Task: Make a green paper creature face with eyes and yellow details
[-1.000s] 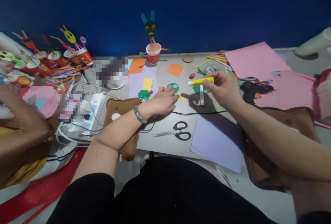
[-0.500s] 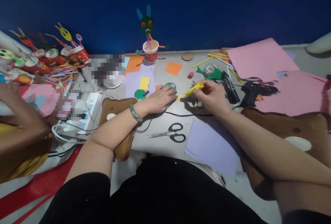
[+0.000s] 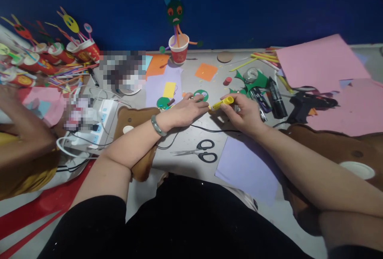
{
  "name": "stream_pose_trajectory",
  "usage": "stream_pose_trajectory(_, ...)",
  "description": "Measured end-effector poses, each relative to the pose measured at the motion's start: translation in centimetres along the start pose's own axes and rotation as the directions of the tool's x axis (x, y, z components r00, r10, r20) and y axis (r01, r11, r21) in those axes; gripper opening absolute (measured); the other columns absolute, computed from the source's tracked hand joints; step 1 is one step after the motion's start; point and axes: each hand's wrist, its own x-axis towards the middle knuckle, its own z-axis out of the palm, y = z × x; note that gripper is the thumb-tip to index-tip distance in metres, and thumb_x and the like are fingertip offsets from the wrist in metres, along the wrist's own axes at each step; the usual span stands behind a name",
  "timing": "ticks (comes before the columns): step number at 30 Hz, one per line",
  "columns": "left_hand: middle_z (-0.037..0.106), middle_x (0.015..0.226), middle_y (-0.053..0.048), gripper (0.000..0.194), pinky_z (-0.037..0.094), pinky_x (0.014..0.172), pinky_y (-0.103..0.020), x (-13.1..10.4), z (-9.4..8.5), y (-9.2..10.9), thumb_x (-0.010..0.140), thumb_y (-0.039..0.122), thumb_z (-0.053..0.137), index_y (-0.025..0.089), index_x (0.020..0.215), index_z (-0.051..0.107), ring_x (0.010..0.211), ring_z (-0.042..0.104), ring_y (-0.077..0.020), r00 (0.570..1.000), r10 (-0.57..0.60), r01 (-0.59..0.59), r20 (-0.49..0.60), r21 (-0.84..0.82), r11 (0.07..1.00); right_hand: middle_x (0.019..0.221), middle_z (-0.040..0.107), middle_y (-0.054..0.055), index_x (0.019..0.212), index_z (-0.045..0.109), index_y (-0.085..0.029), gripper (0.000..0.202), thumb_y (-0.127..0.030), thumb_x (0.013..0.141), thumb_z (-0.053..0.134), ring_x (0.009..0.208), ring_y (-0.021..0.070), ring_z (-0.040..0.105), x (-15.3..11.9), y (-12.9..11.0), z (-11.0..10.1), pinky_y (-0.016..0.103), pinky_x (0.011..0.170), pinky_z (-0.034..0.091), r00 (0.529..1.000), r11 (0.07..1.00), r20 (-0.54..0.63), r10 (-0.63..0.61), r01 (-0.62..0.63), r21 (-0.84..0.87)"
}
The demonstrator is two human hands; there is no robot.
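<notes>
My right hand [image 3: 247, 114] is closed around a yellow glue stick [image 3: 223, 103], held slanted with its thinner end toward the left. My left hand [image 3: 191, 110] rests palm down on the table, fingers bent and close together. Its fingertips meet the tip of the glue stick; whatever they pinch there is hidden. Just behind those fingers lies a green paper disc [image 3: 201, 95] with pale eye shapes. Another green disc [image 3: 164, 103] and a yellow paper piece [image 3: 169, 89] sit to the left. Black-handled scissors [image 3: 206, 151] lie open in front of both hands.
A paper cup [image 3: 179, 53] with a green figure stands at the back. Orange paper [image 3: 206, 72], a red cap [image 3: 227, 81], black markers [image 3: 277, 99], a glue gun [image 3: 311, 101] and pink paper [image 3: 323, 61] surround the work. A power strip [image 3: 103, 123] and another person's arm [image 3: 26, 135] are left.
My right hand has turned the glue stick a little and brought its tip against my left fingertips. My left hand has shifted slightly right. The whole view has tilted down a little.
</notes>
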Motion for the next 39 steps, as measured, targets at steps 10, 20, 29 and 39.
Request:
stream_pose_trajectory(10,0.069,0.137,-0.012,0.042,0.032,0.108,-0.047,-0.2,0.4,-0.7,0.102,0.007,0.043,0.024,0.13,0.07,0.144,0.045,-0.0311,0.998,0.031,-0.031,-0.048,0.007,1.0,0.108,0.078,0.013,0.108,0.07,-0.026,0.027,-0.047,0.099,0.056,0.107,0.0343,0.071,-0.2,1.0,0.6,0.053,0.099,0.056,0.996,0.995,0.023,-0.089,0.09,-0.035)
stream_pose_trajectory(20,0.068,0.137,-0.013,0.042,0.036,0.102,-0.047,0.3,1.4,-1.1,0.102,0.005,0.042,0.021,0.129,0.07,0.139,0.048,-0.0314,0.995,0.015,-0.009,-0.099,0.069,0.998,0.104,0.08,0.011,0.105,0.069,-0.026,0.023,-0.046,0.1,0.06,0.099,0.0316,0.072,-0.2,2.2,1.5,0.051,0.094,0.057,0.968,0.969,-0.061,-0.243,0.239,-0.069)
stream_pose_trajectory(29,0.058,0.153,-0.014,0.053,0.037,0.107,-0.049,0.3,1.9,-1.6,0.099,0.004,0.042,0.026,0.141,0.067,0.143,0.045,-0.0331,0.994,-0.022,0.031,-0.108,0.085,0.996,0.1,0.079,0.011,0.102,0.067,-0.024,0.024,-0.045,0.101,0.056,0.091,0.0303,0.07,0.2,1.8,1.8,0.053,0.094,0.055,0.97,0.964,-0.013,-0.244,0.241,-0.11)
stream_pose_trajectory(39,0.058,0.153,-0.016,0.049,0.037,0.112,-0.053,0.0,1.1,-1.1,0.103,0.009,0.04,0.025,0.139,0.07,0.144,0.045,-0.0346,0.993,-0.051,0.054,-0.102,0.035,0.998,0.095,0.079,0.011,0.1,0.065,-0.024,0.028,-0.048,0.104,0.051,0.088,0.0281,0.07,1.0,1.0,1.6,0.049,0.094,0.053,0.956,0.946,0.096,-0.278,0.29,-0.146)
